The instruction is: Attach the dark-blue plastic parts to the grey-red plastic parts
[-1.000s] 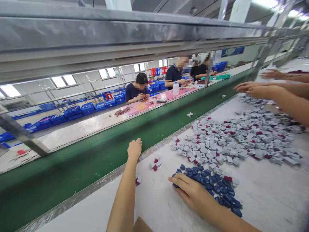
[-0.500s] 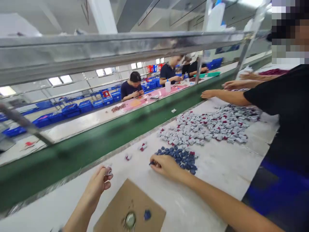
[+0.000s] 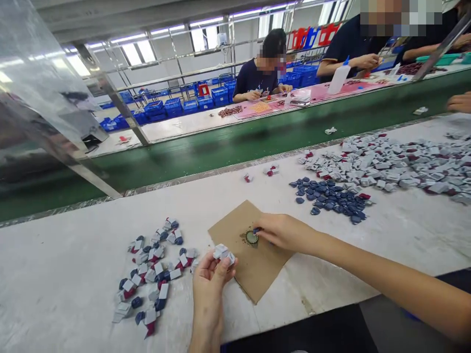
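Observation:
My left hand (image 3: 213, 277) is closed on a small grey-white plastic piece (image 3: 223, 254), held up between thumb and fingers at the near left of a brown cardboard sheet (image 3: 265, 274). My right hand (image 3: 281, 230) pinches a small dark blue piece (image 3: 255, 230) at the edge of a round bottle cap (image 3: 251, 238) lying on the cardboard. A pale substance fills the cap, and crumbs lie around it. To the left lies a loose group of joined white, blue and dark red pieces (image 3: 159, 268).
A pile of dark blue pieces (image 3: 331, 197) lies at the right, before a larger heap of white and dark red pieces (image 3: 401, 164). Beyond runs a green belt (image 3: 206, 152). Across it, people sit at work near a white bottle (image 3: 339, 78). A metal post (image 3: 91, 176) stands at left.
My right hand has moved from the blue pile to the cap on the cardboard with a blue piece. The view has swung left, and the group of joined pieces has come into sight.

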`<state>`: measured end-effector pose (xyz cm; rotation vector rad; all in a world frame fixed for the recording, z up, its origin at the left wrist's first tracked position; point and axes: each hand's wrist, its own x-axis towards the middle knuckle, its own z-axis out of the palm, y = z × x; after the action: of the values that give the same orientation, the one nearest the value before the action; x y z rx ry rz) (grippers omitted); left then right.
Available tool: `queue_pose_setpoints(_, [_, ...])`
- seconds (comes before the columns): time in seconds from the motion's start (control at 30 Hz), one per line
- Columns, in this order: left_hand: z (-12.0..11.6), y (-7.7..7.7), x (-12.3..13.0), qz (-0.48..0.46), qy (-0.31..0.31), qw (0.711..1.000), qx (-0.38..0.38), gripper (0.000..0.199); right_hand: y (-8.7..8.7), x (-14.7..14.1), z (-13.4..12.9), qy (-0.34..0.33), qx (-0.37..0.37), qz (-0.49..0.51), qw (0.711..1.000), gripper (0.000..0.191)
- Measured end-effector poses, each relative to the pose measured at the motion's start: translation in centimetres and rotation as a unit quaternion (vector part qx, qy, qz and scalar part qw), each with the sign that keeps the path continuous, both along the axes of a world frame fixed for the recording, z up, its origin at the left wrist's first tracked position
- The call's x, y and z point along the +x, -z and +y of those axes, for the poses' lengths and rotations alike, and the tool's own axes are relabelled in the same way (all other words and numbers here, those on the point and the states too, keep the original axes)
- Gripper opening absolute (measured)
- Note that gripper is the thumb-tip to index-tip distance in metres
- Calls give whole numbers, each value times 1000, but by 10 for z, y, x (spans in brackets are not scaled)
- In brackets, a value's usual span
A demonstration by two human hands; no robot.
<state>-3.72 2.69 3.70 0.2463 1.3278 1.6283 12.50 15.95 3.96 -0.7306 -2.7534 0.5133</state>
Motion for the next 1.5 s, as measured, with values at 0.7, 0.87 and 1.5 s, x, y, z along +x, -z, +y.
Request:
queue_pose_setpoints(0.7, [-6,8,8,-37,-2,999,6,29,-14,-16,-5,91,-229,79,966,28])
queue_pose_setpoints(0.87, [-4,2,15,-64,9,998,6,32,-43,-13,-29,136,-383,152,901,27])
queue_pose_setpoints(1.5, [-8,-20,32,31,-2,998,51,17,-64,-9,-58,15,-129,205,970,12])
